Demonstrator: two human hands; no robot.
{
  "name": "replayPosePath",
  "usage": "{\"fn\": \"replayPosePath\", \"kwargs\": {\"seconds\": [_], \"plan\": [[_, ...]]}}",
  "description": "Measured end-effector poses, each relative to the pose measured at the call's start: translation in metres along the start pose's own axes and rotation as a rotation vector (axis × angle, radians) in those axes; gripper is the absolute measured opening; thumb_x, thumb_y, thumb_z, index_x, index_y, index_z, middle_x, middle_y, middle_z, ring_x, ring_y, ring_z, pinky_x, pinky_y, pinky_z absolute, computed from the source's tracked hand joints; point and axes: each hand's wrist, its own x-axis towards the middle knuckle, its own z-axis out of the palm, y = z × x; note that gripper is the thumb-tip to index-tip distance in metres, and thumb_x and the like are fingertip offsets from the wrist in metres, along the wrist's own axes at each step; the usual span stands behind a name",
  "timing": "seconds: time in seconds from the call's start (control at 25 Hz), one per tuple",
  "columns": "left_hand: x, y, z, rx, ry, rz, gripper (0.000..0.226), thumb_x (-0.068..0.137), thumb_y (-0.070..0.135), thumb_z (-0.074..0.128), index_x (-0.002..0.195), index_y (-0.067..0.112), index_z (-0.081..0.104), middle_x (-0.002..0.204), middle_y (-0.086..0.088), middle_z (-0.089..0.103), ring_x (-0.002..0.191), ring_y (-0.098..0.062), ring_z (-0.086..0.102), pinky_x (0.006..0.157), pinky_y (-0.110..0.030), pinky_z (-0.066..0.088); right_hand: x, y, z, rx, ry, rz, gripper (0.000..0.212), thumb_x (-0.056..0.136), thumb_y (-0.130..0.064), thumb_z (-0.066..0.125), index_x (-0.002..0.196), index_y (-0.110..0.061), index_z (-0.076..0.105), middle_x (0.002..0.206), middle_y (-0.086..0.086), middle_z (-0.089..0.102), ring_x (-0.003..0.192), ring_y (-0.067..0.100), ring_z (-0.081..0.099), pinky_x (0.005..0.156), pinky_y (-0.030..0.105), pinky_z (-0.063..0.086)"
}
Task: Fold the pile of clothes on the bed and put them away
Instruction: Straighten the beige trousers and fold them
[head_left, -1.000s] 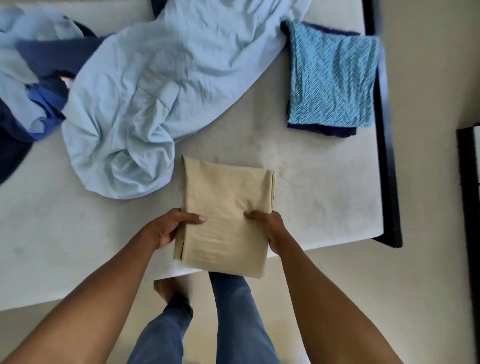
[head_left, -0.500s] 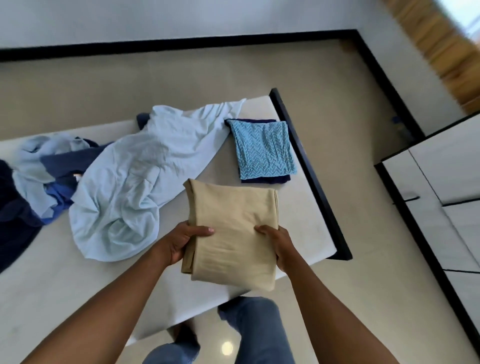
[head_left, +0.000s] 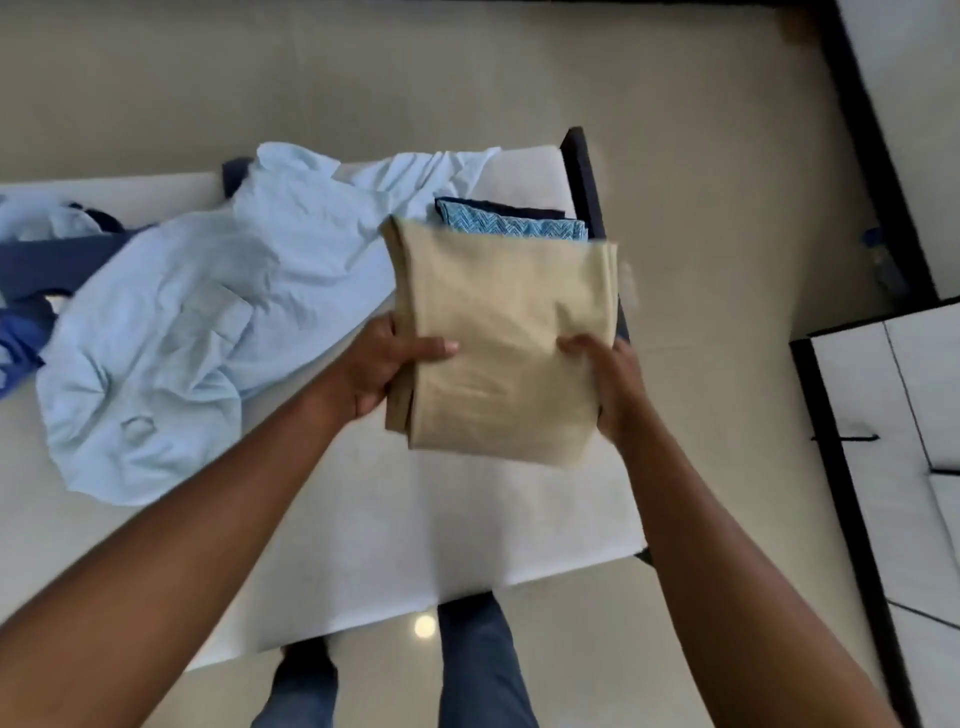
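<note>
A folded beige garment (head_left: 501, 338) is held up in the air above the white bed (head_left: 395, 530). My left hand (head_left: 382, 366) grips its left edge, thumb on top. Its right edge is gripped by my right hand (head_left: 605, 384). Behind it, partly hidden, lies a folded stack of a blue patterned cloth (head_left: 514, 226) on a dark one. A crumpled light blue shirt (head_left: 208, 312) spreads over the bed's left half. Dark blue clothes (head_left: 36, 280) lie bunched at the far left.
The bed's dark frame (head_left: 584, 176) runs along its right side. Beige floor (head_left: 727, 260) lies beyond it. White cabinet fronts with dark edging (head_left: 893, 441) stand at the right. My legs in jeans (head_left: 478, 670) show below the bed's near edge.
Both hands lifted the beige garment off the bed and carried it up and right, in front of the patterned stack. My view swung up and turned toward the cabinets.
</note>
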Motion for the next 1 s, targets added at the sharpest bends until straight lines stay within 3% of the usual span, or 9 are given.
{"fn": "replayPosePath", "kwargs": {"seconds": [0.2,0.32,0.52,0.6,0.64,0.72,0.84,0.92,1.0], "plan": [[0.139,0.003,0.021,-0.061,0.134,0.052,0.047,0.087,0.024,0.081,0.129,0.011,0.065,0.125,-0.005,0.074,0.117,-0.023,0.070,0.096,-0.036,0.058,0.164,-0.030,-0.014,-0.023,-0.067,-0.038,0.019,0.083,-0.021,0.076,0.101,-0.018,0.075,0.093,0.009,0.076,0.083,0.028,0.072,0.075,0.042,0.061],[0.201,-0.056,0.017,0.179,0.227,-0.218,0.056,0.081,0.046,0.084,0.124,0.018,0.064,0.116,-0.003,0.075,0.111,-0.027,0.071,0.089,-0.042,0.058,0.230,0.017,-0.017,-0.280,-0.126,0.173,0.063,0.074,-0.045,0.081,0.127,-0.015,0.062,0.118,0.008,0.073,0.109,0.028,0.071,0.088,0.043,0.060],[0.233,-0.118,0.013,0.335,0.491,-0.218,0.058,0.082,0.032,0.086,0.129,0.015,0.056,0.122,-0.009,0.067,0.098,-0.024,0.072,0.081,-0.046,0.064,0.256,0.060,-0.025,-0.489,-0.046,0.071,0.044,0.086,-0.022,0.067,0.128,-0.018,0.054,0.115,-0.002,0.065,0.110,0.021,0.066,0.077,0.031,0.055],[0.227,-0.116,0.014,0.320,0.528,-0.188,0.060,0.082,0.032,0.086,0.130,0.016,0.054,0.123,-0.012,0.066,0.097,-0.026,0.072,0.080,-0.046,0.064,0.242,0.059,-0.027,-0.449,0.023,-0.017,0.057,0.090,-0.019,0.064,0.145,-0.023,0.048,0.121,-0.003,0.066,0.110,0.019,0.066,0.085,0.034,0.057],[0.223,-0.117,0.016,0.417,0.559,-0.165,0.064,0.082,0.034,0.085,0.134,0.016,0.050,0.127,-0.013,0.063,0.102,-0.028,0.070,0.084,-0.047,0.063,0.232,0.060,-0.027,-0.536,0.059,-0.096,0.069,0.091,-0.017,0.064,0.155,-0.024,0.037,0.131,0.000,0.062,0.112,0.018,0.063,0.091,0.036,0.055],[0.214,-0.121,0.025,0.957,0.608,-0.027,0.079,0.087,0.031,0.077,0.151,0.018,0.032,0.147,-0.018,0.045,0.128,-0.036,0.054,0.103,-0.050,0.052,0.215,0.074,-0.024,-0.964,0.108,-0.311,0.089,0.092,-0.013,0.062,0.165,-0.022,0.013,0.161,0.009,0.037,0.126,0.023,0.053,0.102,0.039,0.048],[0.206,-0.127,0.033,1.709,0.372,0.360,0.082,0.098,0.022,0.053,0.165,0.026,0.006,0.171,-0.013,0.002,0.156,-0.039,0.014,0.121,-0.061,0.024,0.209,0.103,-0.023,-1.442,-0.097,-0.486,0.083,0.098,-0.021,0.046,0.167,-0.024,0.000,0.174,0.007,-0.010,0.161,0.033,0.002,0.127,0.059,0.016],[0.208,-0.138,0.023,1.926,0.152,0.245,0.077,0.105,0.032,0.044,0.164,0.027,-0.006,0.172,-0.004,-0.013,0.159,-0.036,0.001,0.123,-0.066,0.010,0.214,0.113,-0.023,-1.523,-0.217,-0.365,0.078,0.104,-0.033,0.038,0.166,-0.023,-0.009,0.171,0.004,-0.025,0.159,0.033,-0.015,0.126,0.065,0.001],[0.204,-0.150,0.018,1.945,0.112,0.067,0.080,0.106,0.038,0.042,0.164,0.023,-0.012,0.171,-0.002,-0.021,0.158,-0.037,-0.003,0.123,-0.066,0.007,0.213,0.113,-0.023,-1.591,-0.266,-0.282,0.082,0.106,-0.044,0.038,0.164,-0.021,-0.016,0.169,0.005,-0.030,0.158,0.036,-0.019,0.124,0.066,-0.004]]}}
